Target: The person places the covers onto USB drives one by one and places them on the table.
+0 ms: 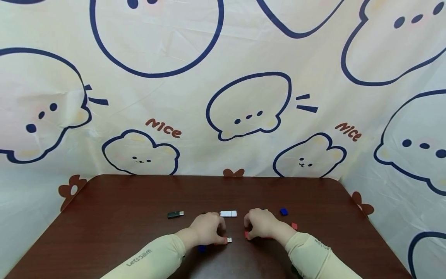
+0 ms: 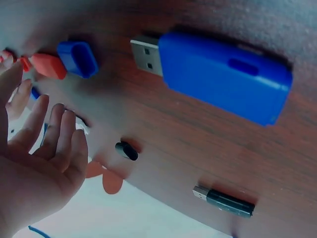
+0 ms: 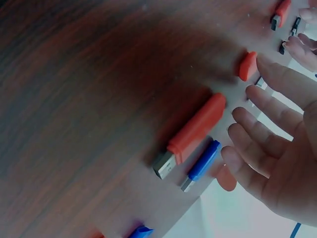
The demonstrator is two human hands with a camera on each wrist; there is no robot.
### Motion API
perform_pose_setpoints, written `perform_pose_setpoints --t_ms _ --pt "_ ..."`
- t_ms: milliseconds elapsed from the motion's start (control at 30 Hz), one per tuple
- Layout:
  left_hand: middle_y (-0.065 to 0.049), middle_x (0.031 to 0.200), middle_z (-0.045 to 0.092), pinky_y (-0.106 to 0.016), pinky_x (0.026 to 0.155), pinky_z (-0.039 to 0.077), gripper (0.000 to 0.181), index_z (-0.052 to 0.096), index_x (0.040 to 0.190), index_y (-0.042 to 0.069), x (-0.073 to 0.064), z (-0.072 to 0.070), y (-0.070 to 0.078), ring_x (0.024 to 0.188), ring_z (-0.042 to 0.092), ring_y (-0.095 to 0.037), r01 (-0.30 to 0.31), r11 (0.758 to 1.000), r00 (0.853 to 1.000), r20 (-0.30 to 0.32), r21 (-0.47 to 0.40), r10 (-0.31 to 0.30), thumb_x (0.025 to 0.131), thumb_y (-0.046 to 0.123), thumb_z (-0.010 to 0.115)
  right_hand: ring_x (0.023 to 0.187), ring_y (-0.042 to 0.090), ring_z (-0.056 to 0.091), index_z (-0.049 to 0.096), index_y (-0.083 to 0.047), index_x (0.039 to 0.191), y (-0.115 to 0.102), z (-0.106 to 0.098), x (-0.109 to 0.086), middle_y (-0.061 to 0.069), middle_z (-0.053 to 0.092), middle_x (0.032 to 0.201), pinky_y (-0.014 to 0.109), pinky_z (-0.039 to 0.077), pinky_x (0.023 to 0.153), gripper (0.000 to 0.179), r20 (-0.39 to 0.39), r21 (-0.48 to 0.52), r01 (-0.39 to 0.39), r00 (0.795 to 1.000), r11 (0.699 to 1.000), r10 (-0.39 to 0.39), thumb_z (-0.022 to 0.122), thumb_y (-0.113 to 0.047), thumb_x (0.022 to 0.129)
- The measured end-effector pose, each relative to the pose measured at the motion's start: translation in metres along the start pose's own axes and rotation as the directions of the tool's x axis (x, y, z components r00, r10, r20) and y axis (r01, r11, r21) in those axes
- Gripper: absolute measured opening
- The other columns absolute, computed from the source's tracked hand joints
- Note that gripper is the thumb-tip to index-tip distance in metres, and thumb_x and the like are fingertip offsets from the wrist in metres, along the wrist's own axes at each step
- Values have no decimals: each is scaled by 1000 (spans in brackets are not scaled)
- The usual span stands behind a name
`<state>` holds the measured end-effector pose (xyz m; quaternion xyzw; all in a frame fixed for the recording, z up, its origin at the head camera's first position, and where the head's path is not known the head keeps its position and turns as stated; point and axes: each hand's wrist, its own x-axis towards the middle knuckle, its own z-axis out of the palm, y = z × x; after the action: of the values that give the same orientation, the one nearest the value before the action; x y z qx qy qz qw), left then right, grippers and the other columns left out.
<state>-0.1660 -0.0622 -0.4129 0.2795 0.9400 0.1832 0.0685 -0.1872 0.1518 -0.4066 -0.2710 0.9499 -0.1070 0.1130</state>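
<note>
My left hand (image 1: 208, 228) hovers low over the table with fingers loosely bent, its thumb beside a red USB stick (image 1: 225, 240) whose metal plug points right. In the left wrist view, a blue USB stick (image 2: 223, 77) and a blue cap (image 2: 79, 59) lie near that hand. My right hand (image 1: 262, 224) is also low, its thumb at a small red cap (image 3: 247, 66); thumb and index look apart. Beneath it, in the right wrist view, lie a second red USB stick (image 3: 195, 131) and a blue USB stick (image 3: 204, 161), both with bare plugs.
A white USB stick (image 1: 228, 214) lies beyond the hands, between them. Farther left is a black USB stick (image 1: 175, 214), with a black cap (image 2: 127, 150) near it. To the right are a blue cap (image 1: 283, 212) and a red piece (image 1: 294, 226). A patterned cloth (image 1: 195, 116) borders the brown table (image 1: 139, 193).
</note>
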Motion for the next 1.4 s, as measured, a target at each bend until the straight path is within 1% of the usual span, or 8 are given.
perform_pose_setpoints --t_ms 133,200,300,433,733,1033,1200,1400 --pt "7 78 57 -23 58 42 25 66 81 16 -1 3 2 67 50 -3 -25 999 999 23 26 25 69 33 80 66 7 47 63 -14 74 -2 3 -1 -4 58 76 34 47 65 21 -18 0 16 1000 1000 -16 82 -18 66" --pt "7 77 56 -22 57 41 24 66 79 17 -1 5 2 66 49 -3 -34 999 999 22 34 33 68 31 81 63 6 46 63 -13 72 -3 3 -2 -5 57 74 27 42 55 20 -22 7 24 999 1000 -24 82 -16 67" --pt "8 75 55 -21 56 40 21 65 76 17 0 8 1 65 48 -2 -44 998 999 9 41 44 67 28 81 59 5 44 60 -15 68 -5 4 -1 -7 54 69 23 38 51 20 -20 15 30 999 999 -30 80 -13 68" --pt "9 70 54 -20 54 38 19 63 72 18 1 11 1 62 46 -1 -52 998 999 -7 38 52 67 25 80 55 3 42 57 -17 63 -7 5 0 -10 50 62 22 36 48 24 -11 32 19 1000 999 -19 79 -11 69" --pt "11 62 53 -19 52 38 19 61 72 15 3 13 1 57 44 1 -28 999 999 19 -43 29 69 20 79 53 4 42 57 -15 63 -7 3 1 -9 50 60 21 36 48 23 -26 88 21 999 996 -18 76 -7 72" --pt "8 70 52 -20 53 37 18 62 72 15 4 13 3 61 43 -2 -21 1000 1000 4 -4 21 69 20 79 54 5 42 56 -13 62 -6 1 2 -8 49 59 21 36 49 24 -40 146 35 999 989 -29 76 -3 71" --pt "8 66 54 -20 52 37 18 61 74 14 6 13 2 59 43 -2 -25 999 1000 10 -34 25 70 18 78 54 3 43 56 -13 62 -3 2 4 -8 50 58 20 37 50 24 -85 173 62 995 983 -48 76 -4 72" --pt "8 65 53 -20 52 38 18 60 74 14 7 12 0 57 43 -2 -34 995 999 27 -92 36 72 15 78 55 2 43 57 -14 63 -1 2 5 -8 51 60 21 39 52 23 -81 198 68 995 978 -53 76 -6 74"
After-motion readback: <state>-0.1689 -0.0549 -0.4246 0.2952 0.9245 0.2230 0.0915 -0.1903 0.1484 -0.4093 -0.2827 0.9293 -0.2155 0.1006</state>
